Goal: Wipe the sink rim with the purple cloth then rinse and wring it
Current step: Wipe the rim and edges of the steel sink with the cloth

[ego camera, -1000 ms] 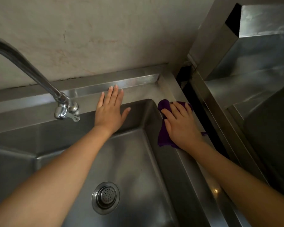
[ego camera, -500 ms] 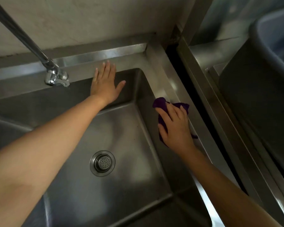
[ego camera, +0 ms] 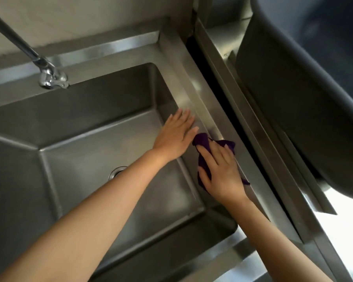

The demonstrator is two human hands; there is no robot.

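A purple cloth [ego camera: 203, 141] lies crumpled on the right rim [ego camera: 189, 86] of a steel sink. My right hand [ego camera: 222, 171] presses flat on the cloth with straight fingers, covering most of it. My left hand [ego camera: 177, 135] rests flat on the same rim just beyond the cloth, fingers straight and together, its thumb close to the cloth's far corner. A chrome tap [ego camera: 49, 76] stands on the back rim, no water running from it. The drain [ego camera: 116, 171] is partly hidden by my left forearm.
A dark gap [ego camera: 216, 94] separates the sink from a neighbouring steel unit on the right. A large dark tub [ego camera: 293, 98] sits in that unit. A plain wall rises behind the back rim. A bright patch of floor shows at lower right.
My right hand has drawn the cloth along the right rim toward me. My left hand left the back rim and now rests on the right rim beside the cloth. The view tilted down.
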